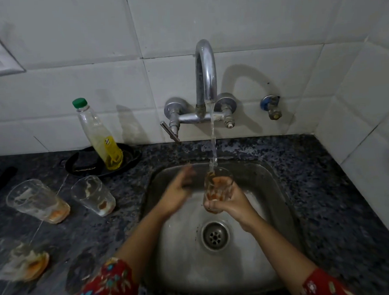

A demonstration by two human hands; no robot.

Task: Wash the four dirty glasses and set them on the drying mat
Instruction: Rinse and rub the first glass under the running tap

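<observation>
Red floral sleeves point(106, 287) frame the steel sink point(273, 244). Over it the right hand point(228, 204) wraps a glass point(218, 189) under the tap's point(205, 79) stream. The left hand point(180, 191), blurred, hovers beside, fingers loosely spread. Three dirty glasses point(37, 200) stand on the counter point(326, 196) at left; behind them, a soap bottle point(98, 134).

- My right hand point(228, 202) sits right of centre, fingers curled round the glass point(218, 189) and gripping it from below and behind, wrist bent upward.
- My right forearm runs back to the near right corner, bare up to a red patterned sleeve point(320, 287).
- My left hand point(180, 191) is just left of the right one, holding nothing, fingers spread and blurred.
- My left forearm angles down to the near left, ending in a matching floral sleeve.
</observation>
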